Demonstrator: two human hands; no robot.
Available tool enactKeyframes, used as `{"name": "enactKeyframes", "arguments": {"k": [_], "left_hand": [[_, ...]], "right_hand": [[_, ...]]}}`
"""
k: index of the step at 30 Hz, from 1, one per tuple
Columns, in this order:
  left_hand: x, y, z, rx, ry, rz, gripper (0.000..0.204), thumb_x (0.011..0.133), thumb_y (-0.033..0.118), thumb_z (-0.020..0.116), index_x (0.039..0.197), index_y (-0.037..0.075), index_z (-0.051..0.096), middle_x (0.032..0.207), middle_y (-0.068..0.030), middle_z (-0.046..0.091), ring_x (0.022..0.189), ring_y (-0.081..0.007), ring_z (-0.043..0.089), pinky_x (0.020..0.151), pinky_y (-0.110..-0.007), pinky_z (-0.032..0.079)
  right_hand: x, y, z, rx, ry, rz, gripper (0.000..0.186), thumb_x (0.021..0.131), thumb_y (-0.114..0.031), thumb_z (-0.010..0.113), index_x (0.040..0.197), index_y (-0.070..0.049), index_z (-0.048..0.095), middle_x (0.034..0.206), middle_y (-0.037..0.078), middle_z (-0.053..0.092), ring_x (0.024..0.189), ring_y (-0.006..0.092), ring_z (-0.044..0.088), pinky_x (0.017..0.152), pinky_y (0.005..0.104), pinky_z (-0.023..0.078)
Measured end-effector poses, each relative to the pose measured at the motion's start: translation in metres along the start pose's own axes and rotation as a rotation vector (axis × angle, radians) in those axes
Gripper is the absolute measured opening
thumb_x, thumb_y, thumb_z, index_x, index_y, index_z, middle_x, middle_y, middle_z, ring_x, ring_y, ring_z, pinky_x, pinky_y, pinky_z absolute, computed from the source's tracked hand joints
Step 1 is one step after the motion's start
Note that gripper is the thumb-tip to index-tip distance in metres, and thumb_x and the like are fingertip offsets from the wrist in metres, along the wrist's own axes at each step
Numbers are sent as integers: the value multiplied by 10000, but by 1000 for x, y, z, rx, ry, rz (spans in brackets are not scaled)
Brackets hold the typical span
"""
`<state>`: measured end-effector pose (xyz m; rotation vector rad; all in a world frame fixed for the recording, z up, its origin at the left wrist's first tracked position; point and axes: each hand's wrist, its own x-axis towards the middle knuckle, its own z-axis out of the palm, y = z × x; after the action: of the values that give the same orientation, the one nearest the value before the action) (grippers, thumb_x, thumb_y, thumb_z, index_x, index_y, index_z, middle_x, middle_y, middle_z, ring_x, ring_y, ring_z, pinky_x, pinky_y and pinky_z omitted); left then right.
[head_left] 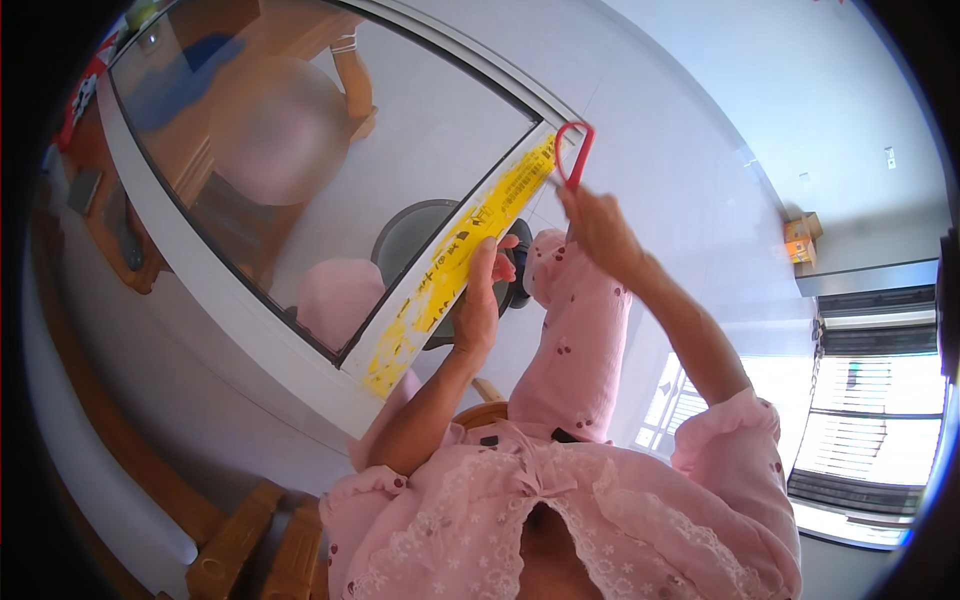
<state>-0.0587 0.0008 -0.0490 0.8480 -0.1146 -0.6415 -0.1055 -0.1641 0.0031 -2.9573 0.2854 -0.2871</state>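
Observation:
A white-framed glass panel [240,365] leans across my lap, tilted. Along its near right rail runs a torn yellow label [440,280] with dark print, scraped into patches toward the lower end. My left hand [482,300] grips the rail about midway, with the thumb on the label and the fingers curled at the outer edge. My right hand [602,232] is closed around a red tool with an open teardrop loop [574,155]. That loop is beside the label's upper end; I cannot tell whether it touches. The rest of the tool is hidden in my fist.
Under the rail stands a round grey basin [400,225] on the pale floor. Wooden furniture [215,555] is at the lower left. An orange box [800,240] sits by the right wall, near a bright window [870,420] with blinds.

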Motion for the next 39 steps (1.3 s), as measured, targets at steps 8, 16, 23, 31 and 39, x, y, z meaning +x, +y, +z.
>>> {"name": "enactKeyframes", "arguments": {"k": [8, 16, 23, 31, 39], "left_hand": [[1, 4, 5, 28, 5, 8, 299, 855, 292, 461, 979, 32, 541, 851, -53, 593, 594, -72, 457, 617, -235, 417], [3, -2, 3, 33, 1, 24, 320, 851, 290, 462, 1019, 26, 533, 876, -57, 596, 587, -69, 456, 605, -227, 420], [2, -3, 2, 31, -12, 18, 328, 851, 286, 458, 1040, 25, 522, 894, -71, 595, 591, -71, 459, 602, -225, 421], [0, -1, 4, 42, -9, -4, 335, 852, 301, 455, 1048, 37, 521, 893, -65, 592, 590, -69, 456, 614, -242, 427], [0, -1, -1, 56, 1, -13, 339, 854, 317, 455, 1035, 40, 528, 890, -56, 591, 596, -65, 450, 628, -237, 425]], "right_hand": [[9, 14, 0, 164, -97, 347, 207, 874, -165, 442, 793, 19, 492, 638, 206, 525, 536, 361, 535, 461, 420, 417], [21, 18, -22, 53, -208, 408, 80, 823, -86, 456, 863, -23, 483, 744, 160, 508, 574, 324, 542, 489, 397, 450], [18, 18, -13, -148, -83, -3, 131, 847, -140, 454, 863, -16, 496, 728, 171, 514, 555, 329, 539, 501, 402, 453], [7, 19, 2, -303, -90, -155, 189, 782, -77, 475, 958, -10, 496, 731, 158, 527, 563, 310, 550, 521, 380, 471], [10, -8, -5, 74, -274, 230, 184, 729, -51, 540, 900, -3, 490, 716, 151, 522, 621, 290, 555, 539, 366, 456]]}}
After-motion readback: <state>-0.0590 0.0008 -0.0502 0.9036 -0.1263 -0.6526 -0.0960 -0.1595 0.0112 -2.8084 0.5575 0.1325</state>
